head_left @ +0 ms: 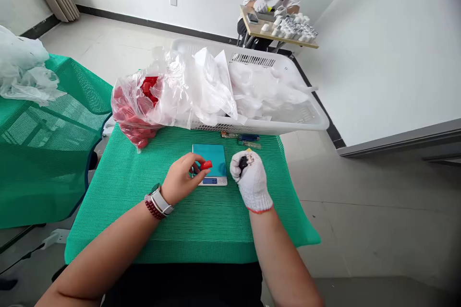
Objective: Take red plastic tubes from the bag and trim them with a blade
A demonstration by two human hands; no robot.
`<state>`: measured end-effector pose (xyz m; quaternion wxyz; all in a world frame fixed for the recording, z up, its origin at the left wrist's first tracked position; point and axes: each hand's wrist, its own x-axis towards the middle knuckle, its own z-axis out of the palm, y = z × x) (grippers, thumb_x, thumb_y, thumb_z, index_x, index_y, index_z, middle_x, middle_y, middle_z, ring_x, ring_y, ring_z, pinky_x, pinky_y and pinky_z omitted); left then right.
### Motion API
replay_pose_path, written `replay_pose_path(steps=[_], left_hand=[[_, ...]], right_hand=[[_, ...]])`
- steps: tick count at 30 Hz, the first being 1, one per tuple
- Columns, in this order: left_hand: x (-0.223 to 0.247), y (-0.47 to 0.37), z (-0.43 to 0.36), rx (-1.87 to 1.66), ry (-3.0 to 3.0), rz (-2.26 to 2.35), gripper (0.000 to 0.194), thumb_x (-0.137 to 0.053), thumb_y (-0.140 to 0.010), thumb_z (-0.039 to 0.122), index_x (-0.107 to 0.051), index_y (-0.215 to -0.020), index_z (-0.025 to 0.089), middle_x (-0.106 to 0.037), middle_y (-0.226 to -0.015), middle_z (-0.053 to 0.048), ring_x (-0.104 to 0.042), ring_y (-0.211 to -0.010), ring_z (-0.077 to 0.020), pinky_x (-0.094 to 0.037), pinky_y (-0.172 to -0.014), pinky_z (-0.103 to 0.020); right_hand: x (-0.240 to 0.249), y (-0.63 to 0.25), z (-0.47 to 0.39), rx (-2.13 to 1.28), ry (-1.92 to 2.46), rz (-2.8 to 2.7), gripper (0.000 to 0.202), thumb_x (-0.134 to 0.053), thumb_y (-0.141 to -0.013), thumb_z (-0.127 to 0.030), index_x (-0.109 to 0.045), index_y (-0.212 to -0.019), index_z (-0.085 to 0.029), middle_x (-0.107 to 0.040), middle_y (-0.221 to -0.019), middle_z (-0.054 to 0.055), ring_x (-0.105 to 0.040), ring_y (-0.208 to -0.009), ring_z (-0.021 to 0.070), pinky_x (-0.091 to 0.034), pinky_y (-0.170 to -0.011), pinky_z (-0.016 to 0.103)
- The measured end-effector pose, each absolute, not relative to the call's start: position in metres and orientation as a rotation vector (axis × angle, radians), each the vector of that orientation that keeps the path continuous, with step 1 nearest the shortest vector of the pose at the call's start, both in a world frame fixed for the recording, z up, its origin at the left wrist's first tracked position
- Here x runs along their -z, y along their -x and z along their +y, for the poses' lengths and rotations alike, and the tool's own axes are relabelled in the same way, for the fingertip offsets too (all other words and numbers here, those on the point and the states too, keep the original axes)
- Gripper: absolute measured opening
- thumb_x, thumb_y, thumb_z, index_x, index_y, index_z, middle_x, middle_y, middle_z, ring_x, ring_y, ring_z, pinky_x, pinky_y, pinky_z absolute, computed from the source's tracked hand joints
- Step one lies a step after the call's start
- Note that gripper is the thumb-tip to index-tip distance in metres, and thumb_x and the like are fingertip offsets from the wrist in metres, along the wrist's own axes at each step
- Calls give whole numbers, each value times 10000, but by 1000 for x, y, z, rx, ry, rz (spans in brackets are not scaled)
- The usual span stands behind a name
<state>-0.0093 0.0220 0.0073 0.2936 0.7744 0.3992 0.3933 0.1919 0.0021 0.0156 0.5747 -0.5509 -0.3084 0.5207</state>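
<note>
My left hand [185, 178], bare and wearing a watch [162, 201], pinches a small red plastic piece [206, 165] between thumb and fingers. It is just above the blue plate of a small digital scale [216, 154], whose display reads about 0.0. To the right of the scale, my right hand [252, 177] wears a white knit glove and is closed around a black object [243, 163], mostly hidden by the fingers. A clear plastic bag [135, 122] of red pieces rests at the table's back left.
A white basket [288, 127] holding plastic bags [264, 87] stands at the back. Pens or similar sticks [249, 138] lie before it. Green mesh cloth [173, 235] covers the table. Farther off, a person in gloves [260, 6] sits at a small table [259, 32] with white pieces.
</note>
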Motion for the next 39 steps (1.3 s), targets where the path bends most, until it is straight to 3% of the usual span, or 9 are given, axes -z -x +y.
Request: replay_pose_path(steps=[4,13,18,24,31,39], left_hand=[[-9,7,21,-1054,-2054,1015,142,-697,-870,213,-598,-968,181,-668,-837,-12,-629,-679,-113,-521,-608,-227],[-6,5,20,-1068,-2009,942,136,-698,-872,221,-609,-966,179,-686,-853,-28,-635,-714,-125,-550,-651,-251],[-8,5,20,-1057,-2001,958,144,-702,-868,218,-613,-972,175,-684,-844,-30,-635,-715,-124,-543,-643,-247],[-9,5,21,-1046,-2038,977,142,-696,-876,232,-607,-974,181,-676,-836,-19,-626,-690,-116,-530,-619,-235],[-11,6,21,-1040,-2049,1005,149,-702,-870,226,-609,-978,184,-679,-829,-21,-627,-694,-121,-524,-620,-239],[-11,6,21,-1034,-2051,1006,145,-699,-871,230,-612,-976,179,-678,-823,-20,-624,-691,-119,-525,-624,-240]], right_hand=[[-6,-185,-5,-1060,1373,-869,237,-458,-843,-331,-548,-675,-189,-459,-559,-28,-379,-471,76,-272,-425,194],[-1,-180,-15,-956,1345,-1143,341,-399,-949,-357,-560,-702,-187,-494,-616,-17,-398,-524,87,-320,-479,221],[-1,-182,-18,-924,1346,-1111,284,-431,-917,-308,-574,-704,-184,-495,-599,-19,-406,-523,88,-319,-474,216],[-3,-179,-15,-1014,1344,-939,359,-399,-943,-391,-571,-701,-189,-475,-569,-21,-397,-492,89,-308,-446,213],[-6,-179,-16,-1006,1335,-932,253,-452,-872,-277,-567,-668,-182,-479,-564,-25,-392,-502,80,-296,-454,205],[-4,-178,-16,-1002,1323,-927,260,-446,-876,-298,-578,-684,-182,-491,-577,-21,-407,-514,87,-318,-468,211]])
